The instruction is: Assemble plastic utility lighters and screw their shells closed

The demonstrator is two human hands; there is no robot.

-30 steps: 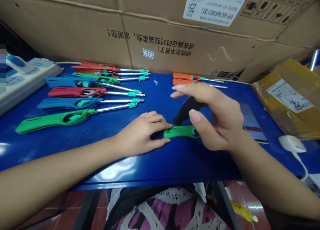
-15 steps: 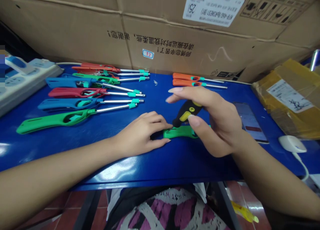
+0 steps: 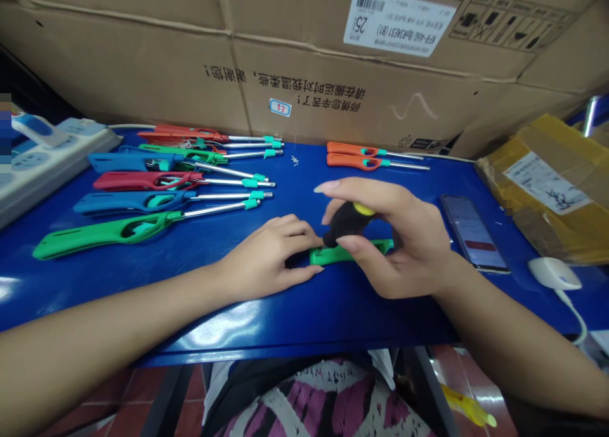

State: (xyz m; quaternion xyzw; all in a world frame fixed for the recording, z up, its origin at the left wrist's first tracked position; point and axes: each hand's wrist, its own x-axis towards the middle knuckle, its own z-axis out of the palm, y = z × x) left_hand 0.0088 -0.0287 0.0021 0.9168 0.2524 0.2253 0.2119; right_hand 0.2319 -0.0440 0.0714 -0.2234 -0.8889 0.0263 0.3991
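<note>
A green long-neck lighter lies on the blue table, its handle end under the fingers of my left hand, which grips and steadies it. My right hand holds a stubby black-and-yellow screwdriver between thumb and fingers. The screwdriver is tilted, with its lower end at the handle end of the green lighter, close to my left fingertips. Its tip is too hidden to make out. My right hand covers much of the lighter's front part.
Several lighters lie at the left, among them a green lighter and a red lighter. Two orange lighters rest by the large cardboard box. A power strip, a phone and a taped parcel flank the work area.
My right fingers have turned the screwdriver, so its yellow patch has rotated out of sight. My left hand stays on the green lighter.
</note>
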